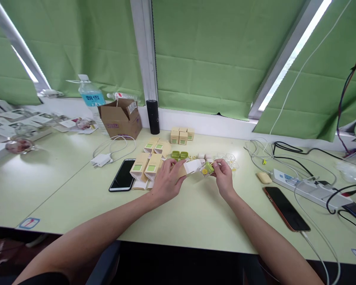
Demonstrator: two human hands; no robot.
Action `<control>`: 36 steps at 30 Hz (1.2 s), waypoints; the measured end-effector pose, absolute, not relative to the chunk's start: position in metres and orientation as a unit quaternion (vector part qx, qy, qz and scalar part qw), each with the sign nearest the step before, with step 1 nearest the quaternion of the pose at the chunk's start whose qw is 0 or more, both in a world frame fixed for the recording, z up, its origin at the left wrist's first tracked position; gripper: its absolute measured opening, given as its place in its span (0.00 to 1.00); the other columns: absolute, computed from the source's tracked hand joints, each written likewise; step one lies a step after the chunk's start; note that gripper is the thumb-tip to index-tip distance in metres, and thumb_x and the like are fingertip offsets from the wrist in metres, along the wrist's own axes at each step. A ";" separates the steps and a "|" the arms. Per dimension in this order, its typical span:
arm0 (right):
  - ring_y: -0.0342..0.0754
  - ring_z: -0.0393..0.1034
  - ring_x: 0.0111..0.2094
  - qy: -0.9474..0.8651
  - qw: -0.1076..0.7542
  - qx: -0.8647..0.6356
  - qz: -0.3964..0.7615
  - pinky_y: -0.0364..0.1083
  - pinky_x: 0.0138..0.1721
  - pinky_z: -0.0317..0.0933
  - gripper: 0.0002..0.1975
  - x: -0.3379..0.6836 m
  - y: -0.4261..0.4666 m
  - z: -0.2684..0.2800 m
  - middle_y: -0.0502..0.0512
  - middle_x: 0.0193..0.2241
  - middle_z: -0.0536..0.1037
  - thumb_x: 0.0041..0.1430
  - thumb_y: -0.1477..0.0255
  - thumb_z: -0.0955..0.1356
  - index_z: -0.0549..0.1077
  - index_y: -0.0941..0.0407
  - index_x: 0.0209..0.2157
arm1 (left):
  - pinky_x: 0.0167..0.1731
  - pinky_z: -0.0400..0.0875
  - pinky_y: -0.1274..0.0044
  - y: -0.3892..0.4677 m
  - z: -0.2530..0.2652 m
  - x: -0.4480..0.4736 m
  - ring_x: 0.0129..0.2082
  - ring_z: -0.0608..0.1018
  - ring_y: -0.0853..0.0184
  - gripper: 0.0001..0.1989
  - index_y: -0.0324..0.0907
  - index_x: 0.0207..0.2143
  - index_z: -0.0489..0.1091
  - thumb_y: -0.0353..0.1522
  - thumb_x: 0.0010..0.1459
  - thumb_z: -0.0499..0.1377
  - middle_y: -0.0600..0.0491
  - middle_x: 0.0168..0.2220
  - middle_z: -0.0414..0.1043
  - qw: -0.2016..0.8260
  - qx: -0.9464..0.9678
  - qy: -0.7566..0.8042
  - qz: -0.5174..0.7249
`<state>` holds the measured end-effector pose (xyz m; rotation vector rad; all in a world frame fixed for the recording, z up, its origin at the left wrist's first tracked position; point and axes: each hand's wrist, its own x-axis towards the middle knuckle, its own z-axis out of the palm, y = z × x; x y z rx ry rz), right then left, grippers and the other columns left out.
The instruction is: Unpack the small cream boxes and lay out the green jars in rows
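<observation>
My left hand grips a small tan carton with its white end flap open toward the right. My right hand pinches a small clear case holding a green and yellow piece right at that open flap. Several flat tan cartons with green labels lie just left of my hands. Two green trays, small white parts and clear cases sit behind my hands. Assembled tan boxes stand farther back.
A black phone lies left of the cartons, another phone on a cable to the right. A power strip with tangled cables is at right. A brown cardboard box, water bottle and black cylinder stand by the window.
</observation>
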<state>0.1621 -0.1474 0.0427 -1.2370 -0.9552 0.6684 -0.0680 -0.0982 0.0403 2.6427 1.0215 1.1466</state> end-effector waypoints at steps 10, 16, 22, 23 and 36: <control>0.50 0.72 0.32 -0.602 0.498 -0.582 0.224 0.49 0.36 0.66 0.13 0.176 -0.142 0.033 0.50 0.28 0.77 0.64 0.57 0.65 0.67 0.50 0.32 | 0.58 0.69 0.64 -0.086 0.047 -0.070 0.59 0.70 0.58 0.24 0.46 0.63 0.59 0.43 0.70 0.53 0.43 0.58 0.66 0.376 0.700 0.333 0.508; 0.51 0.75 0.32 -0.678 0.377 -0.610 0.163 0.50 0.36 0.64 0.05 0.172 -0.148 0.033 0.51 0.38 0.83 0.66 0.66 0.62 0.68 0.50 0.36 | 0.50 0.78 0.64 -0.083 0.039 -0.062 0.57 0.74 0.57 0.25 0.49 0.59 0.63 0.50 0.66 0.56 0.47 0.61 0.68 0.628 0.539 0.274 0.490; 0.55 0.79 0.42 -0.676 0.388 -0.605 0.163 0.54 0.43 0.68 0.02 0.168 -0.152 0.036 0.51 0.40 0.84 0.64 0.68 0.64 0.69 0.49 0.36 | 0.40 0.83 0.62 -0.087 0.040 -0.058 0.49 0.80 0.57 0.22 0.46 0.54 0.65 0.48 0.65 0.59 0.47 0.54 0.73 0.733 0.454 0.227 0.453; 0.56 0.79 0.44 -0.677 0.393 -0.604 0.153 0.55 0.45 0.68 0.03 0.168 -0.153 0.037 0.52 0.41 0.83 0.63 0.68 0.65 0.70 0.49 0.38 | 0.39 0.84 0.63 -0.089 0.041 -0.058 0.48 0.80 0.57 0.22 0.46 0.54 0.64 0.48 0.65 0.59 0.46 0.53 0.74 0.741 0.448 0.222 0.447; 0.57 0.69 0.56 -0.610 0.560 -0.490 0.274 0.61 0.57 0.62 0.32 0.119 -0.184 0.055 0.58 0.49 0.77 0.63 0.55 0.70 0.53 0.46 0.61 | 0.35 0.82 0.68 -0.109 0.047 -0.055 0.40 0.82 0.61 0.25 0.48 0.55 0.62 0.51 0.63 0.60 0.49 0.52 0.74 0.774 0.477 0.189 0.371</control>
